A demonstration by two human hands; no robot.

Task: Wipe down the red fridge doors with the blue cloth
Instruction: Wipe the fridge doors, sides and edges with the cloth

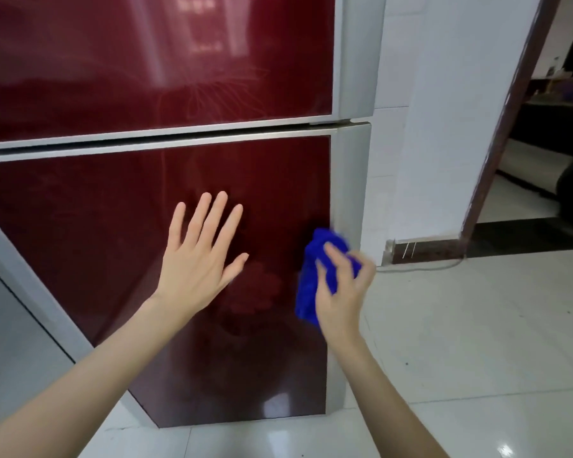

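Our left hand (199,259) lies flat on the lower door (80,226), fingers spread wide. Our right hand (341,292) squeezes the cloth (311,276), bunched under its fingers, against the door's edge.

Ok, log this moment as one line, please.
stage: wiping lower door | right hand: grips blue cloth at door's right edge | left hand: open, flat, fingers spread | upper door: untouched
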